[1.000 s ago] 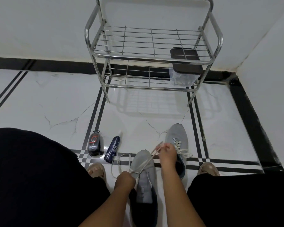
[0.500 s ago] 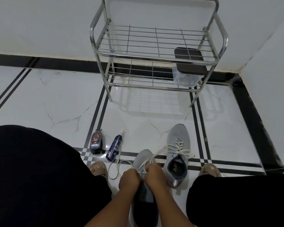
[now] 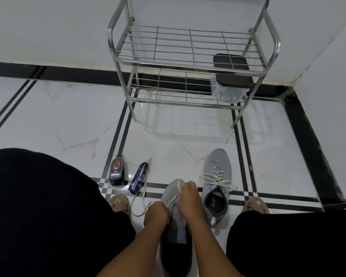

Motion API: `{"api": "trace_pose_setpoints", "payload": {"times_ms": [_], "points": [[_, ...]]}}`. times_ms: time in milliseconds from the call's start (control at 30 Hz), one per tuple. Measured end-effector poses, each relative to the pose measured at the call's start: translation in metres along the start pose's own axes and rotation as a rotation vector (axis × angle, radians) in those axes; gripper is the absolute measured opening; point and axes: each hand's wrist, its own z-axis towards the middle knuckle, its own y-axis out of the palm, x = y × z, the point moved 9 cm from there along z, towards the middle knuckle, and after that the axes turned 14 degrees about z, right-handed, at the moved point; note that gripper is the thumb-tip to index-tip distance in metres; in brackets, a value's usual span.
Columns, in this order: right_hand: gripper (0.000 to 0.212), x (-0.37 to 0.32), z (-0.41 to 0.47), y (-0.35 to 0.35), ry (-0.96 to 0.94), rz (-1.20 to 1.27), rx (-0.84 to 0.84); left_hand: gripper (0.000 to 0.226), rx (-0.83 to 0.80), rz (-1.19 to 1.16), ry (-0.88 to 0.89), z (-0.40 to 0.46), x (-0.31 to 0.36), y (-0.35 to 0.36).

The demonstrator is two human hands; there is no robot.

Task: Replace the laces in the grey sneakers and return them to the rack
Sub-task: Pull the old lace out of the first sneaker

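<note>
Halfway through: one sneaker laced, the other under our hands.

The unfinished grey sneaker lay on the floor between our knees, toe pointing toward the rack, and we were working a pale lace through its eyelets; our left hand was closed on the lace at the shoe's left edge, and our right hand pinched it over the forefoot, while the slack looped out on the tiles to the left. Just beside it on the right sat the second sneaker, its white lace already crossed through the eyelets, the ends lying loose. We judged the lacing here incomplete, with both shoes yet to go back. The metal rack stood well apart ahead, holding only a dark-lidded container. A polish bottle and a spray bottle lay near the lace.
</note>
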Motion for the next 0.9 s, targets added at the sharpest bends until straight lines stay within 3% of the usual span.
{"api": "trace_pose_setpoints", "payload": {"times_ms": [133, 233, 300, 367, 433, 500, 600, 667, 733, 900], "points": [[0.012, -0.03, 0.009, -0.076, -0.024, 0.29, 0.34, 0.028, 0.034, 0.038, -0.023, 0.002, -0.004, -0.003], [0.012, -0.04, 0.011, -0.13, -0.036, 0.645, 0.586, 0.027, 0.03, 0.041, -0.001, 0.001, -0.002, -0.002], [0.013, -0.035, 0.017, -0.133, 0.042, 0.964, 0.601, 0.027, 0.022, 0.049, 0.018, 0.001, 0.001, 0.0], [0.017, -0.025, 0.022, -0.106, 0.21, 1.207, 0.458, 0.027, 0.011, 0.064, 0.022, -0.001, 0.003, 0.001], [0.019, -0.01, 0.018, -0.071, 0.332, 1.008, 0.248, 0.026, -0.004, 0.067, 0.022, -0.002, 0.003, 0.003], [0.025, 0.005, 0.008, -0.035, 0.342, 0.579, 0.052, 0.026, -0.008, 0.056, 0.019, -0.003, 0.002, 0.004], [0.025, 0.022, -0.016, 0.013, 0.357, 0.246, -0.156, 0.027, -0.003, 0.04, 0.021, -0.003, 0.0, 0.004], [0.018, 0.022, -0.022, 0.025, 0.27, 0.017, -0.211, 0.028, 0.002, 0.027, 0.014, -0.001, -0.001, 0.004], [0.023, 0.018, -0.019, 0.026, 0.158, -0.149, -0.217, 0.028, 0.0, 0.023, 0.012, 0.0, -0.001, 0.005], [0.023, 0.018, -0.014, 0.035, 0.028, -0.312, -0.258, 0.026, -0.005, 0.011, 0.006, 0.0, -0.001, 0.006]]}}
